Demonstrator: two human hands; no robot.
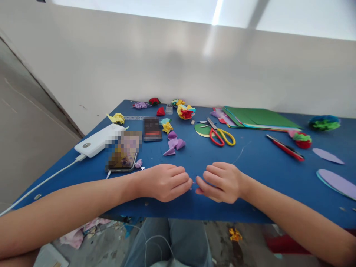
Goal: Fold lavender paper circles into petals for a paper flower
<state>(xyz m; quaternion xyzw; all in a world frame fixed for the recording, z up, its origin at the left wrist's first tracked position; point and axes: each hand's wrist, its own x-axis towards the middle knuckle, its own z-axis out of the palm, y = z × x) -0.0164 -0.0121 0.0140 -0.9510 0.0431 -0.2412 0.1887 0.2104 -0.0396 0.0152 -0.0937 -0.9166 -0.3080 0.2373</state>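
Observation:
Over the front of the blue table, my left hand (pixel 171 182) and my right hand (pixel 221 182) face each other, fingertips a small gap apart. Both are closed in a pinch. A thin pale thread (pixel 242 151) trails over the table behind my right hand, and a short fine strand spans the gap between the fingers. Something tiny and purplish shows at my left fingertips, too small to name. Beyond my left hand lie folded purple paper pieces (pixel 172 143) and a yellow paper star (pixel 167 128). Red-and-yellow-handled scissors (pixel 219 135) rest partly on a green paper circle (pixel 200 129).
A white power bank (pixel 98 141), a phone (pixel 124 154) and a dark-screened device (pixel 152 129) lie left on the table (pixel 264 185). Coloured paper sheets (pixel 261 116), a red utility knife (pixel 286 147) and purple paper ovals (pixel 338 181) are right. Paper flowers (pixel 186 111) line the back.

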